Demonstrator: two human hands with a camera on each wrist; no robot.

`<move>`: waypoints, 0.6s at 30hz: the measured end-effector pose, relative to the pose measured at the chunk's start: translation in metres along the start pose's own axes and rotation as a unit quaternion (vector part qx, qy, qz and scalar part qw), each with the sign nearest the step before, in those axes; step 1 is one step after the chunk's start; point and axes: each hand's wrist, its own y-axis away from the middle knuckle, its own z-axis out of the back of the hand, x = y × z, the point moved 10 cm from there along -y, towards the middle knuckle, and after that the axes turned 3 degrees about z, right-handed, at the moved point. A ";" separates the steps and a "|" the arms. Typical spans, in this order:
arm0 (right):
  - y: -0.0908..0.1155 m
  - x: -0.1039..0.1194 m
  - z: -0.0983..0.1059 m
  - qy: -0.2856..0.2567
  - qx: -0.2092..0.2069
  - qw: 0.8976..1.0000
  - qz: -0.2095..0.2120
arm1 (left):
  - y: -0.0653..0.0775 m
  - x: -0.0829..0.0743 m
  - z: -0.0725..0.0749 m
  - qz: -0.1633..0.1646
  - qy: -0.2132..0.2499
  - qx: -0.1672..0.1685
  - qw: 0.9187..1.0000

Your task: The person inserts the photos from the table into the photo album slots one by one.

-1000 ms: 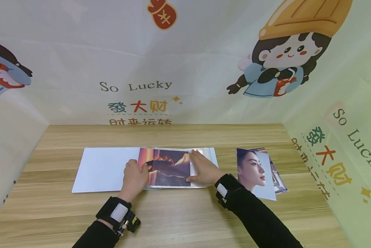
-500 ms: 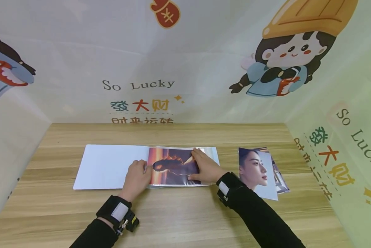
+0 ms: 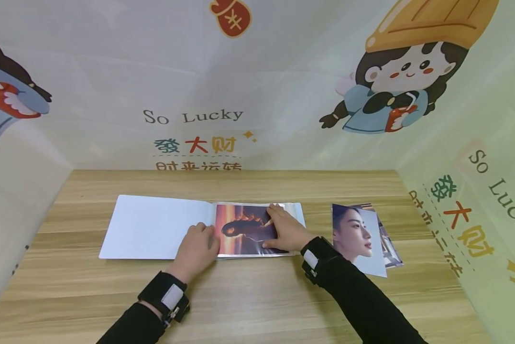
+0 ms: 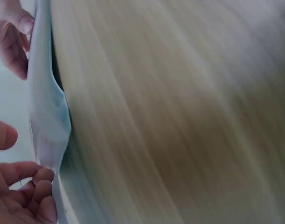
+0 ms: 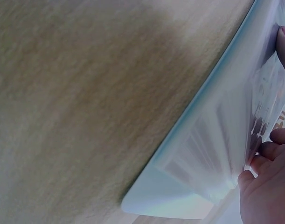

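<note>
- The left hand [image 3: 197, 246], just left of the frame's lower centre, has bent fingers at the inner edge of a dark, fiery orange photo [image 3: 240, 231]; whether it pinches anything, I cannot tell.
- The right hand [image 3: 288, 231] rests over the photo's right end, thumb and index finger spread apart.
- The photo lies in the lower centre of the frame, on the right half of a spread album [image 3: 154, 229], by a glossy clear pocket [image 3: 291, 210]; how far inside it sits is unclear.
- The album's left half is a smooth, matte white rectangle.
- The left wrist view adds a bowed, translucent page edge [image 4: 51, 116] with the left fingertips touching it.
- The right wrist view alone shows filmy pages [image 5: 207, 144] fanned above a pale, rounded cover corner [image 5: 161, 200].
- Black wrist straps [image 3: 161, 291] sit above black cuffs.
- Right of centre, a glossy portrait print [image 3: 362, 231] overlaps a second print [image 3: 389, 246].
- Beneath is a light, wood-grained tabletop [image 3: 248, 296].
- Pale, faintly creased sheeting [image 3: 279, 119] walls the back and sides, printed with cartoon figures and "So Lucky".
</note>
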 end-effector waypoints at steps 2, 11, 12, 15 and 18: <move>-0.001 -0.001 0.000 0.002 0.001 1.000 -0.002 | 0.001 -0.001 -0.002 -0.013 -0.013 0.007 1.000; 0.003 0.004 -0.005 -0.004 0.012 1.000 -0.002 | 0.003 -0.006 -0.005 -0.048 -0.031 0.016 0.998; 0.004 0.007 -0.007 -0.002 0.016 1.000 0.001 | 0.003 -0.006 -0.005 -0.048 -0.029 0.015 0.998; 0.009 0.017 -0.014 0.015 0.023 1.000 0.013 | 0.003 -0.005 -0.005 -0.048 -0.023 0.009 0.999; 0.015 0.027 -0.022 0.043 0.028 0.998 0.027 | 0.004 -0.005 -0.004 -0.047 -0.022 -0.001 0.999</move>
